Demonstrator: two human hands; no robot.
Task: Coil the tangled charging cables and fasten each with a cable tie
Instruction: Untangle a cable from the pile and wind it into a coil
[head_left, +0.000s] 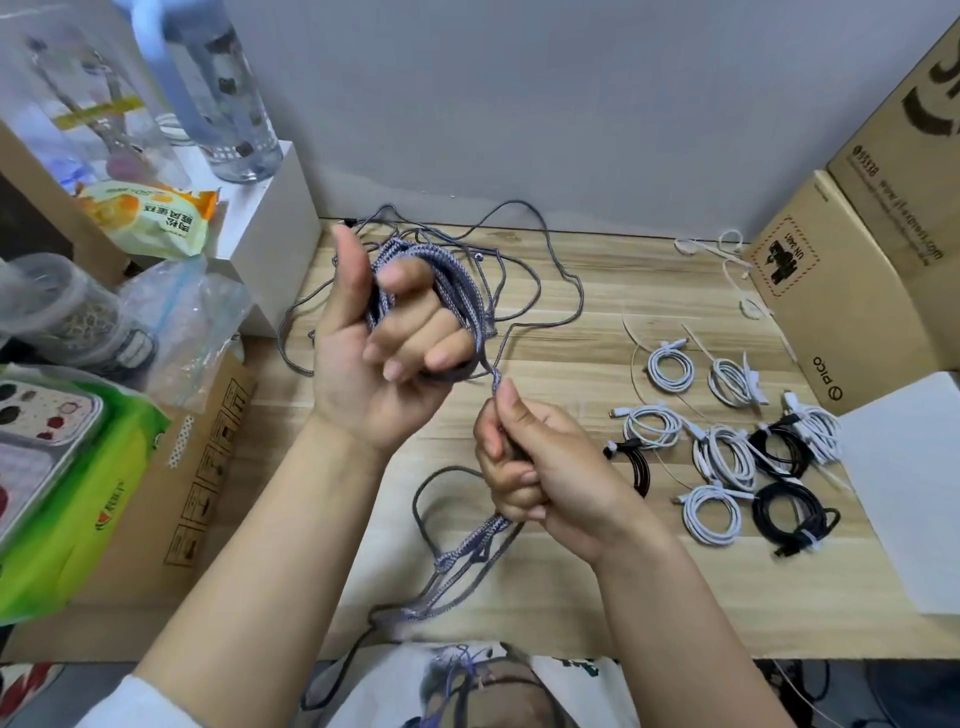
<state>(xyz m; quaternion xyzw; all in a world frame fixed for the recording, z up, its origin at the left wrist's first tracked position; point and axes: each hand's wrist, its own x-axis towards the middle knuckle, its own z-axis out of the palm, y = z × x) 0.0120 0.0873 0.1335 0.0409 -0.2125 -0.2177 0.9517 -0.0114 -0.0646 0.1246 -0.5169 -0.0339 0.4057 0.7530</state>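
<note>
Wooden tabletop (597, 322) spread under everything. Cardboard boxes (852, 280) stacked at 3 o'clock; green wet-wipes pack (67, 499) at 9 o'clock. Grey braided charging cable (519, 270) sprawled in loose loops at 12 o'clock, partly wound around the raised left hand (379, 338), fingers curled over the coil, thumb up. Right hand (524, 462) at centre, clenched on the same cable's run, tail dangling toward 6 o'clock. Coiled white and black cables (727, 457), already tied, grouped at 3 to 4 o'clock. Loose cable ties (727, 260) near 2 o'clock.
</note>
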